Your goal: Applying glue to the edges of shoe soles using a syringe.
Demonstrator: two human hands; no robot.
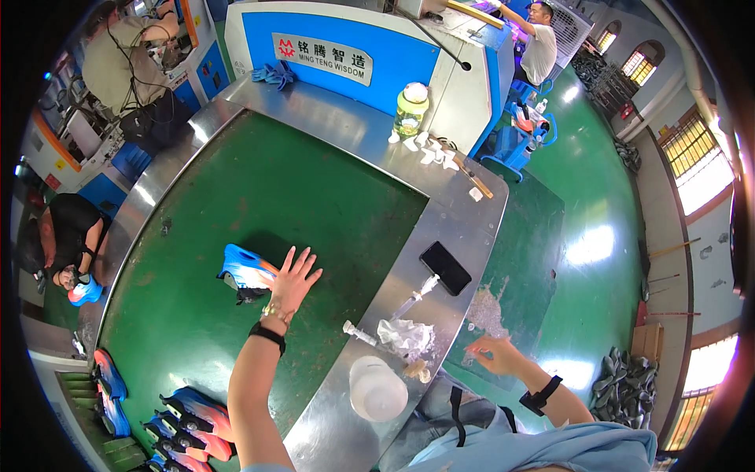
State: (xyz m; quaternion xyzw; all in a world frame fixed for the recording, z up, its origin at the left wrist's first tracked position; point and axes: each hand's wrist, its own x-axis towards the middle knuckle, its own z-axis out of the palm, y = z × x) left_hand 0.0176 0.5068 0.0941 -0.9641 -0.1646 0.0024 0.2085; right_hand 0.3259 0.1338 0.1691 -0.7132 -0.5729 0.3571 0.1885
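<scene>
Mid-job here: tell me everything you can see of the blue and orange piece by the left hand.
The piece looks like a short swim fin, glossy as rubber or plastic: blue at one end, fading through white to orange, with a black part low on its near side. It lies on the green surface, orange end beneath the spread left hand; whether the hand presses or just hovers, I can't tell.

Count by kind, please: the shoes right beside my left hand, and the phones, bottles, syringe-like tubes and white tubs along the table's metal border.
Shoes: 1
Phones: 1
Bottles: 1
Syringe-like tubes: 2
White tubs: 1
Total: 6
</scene>
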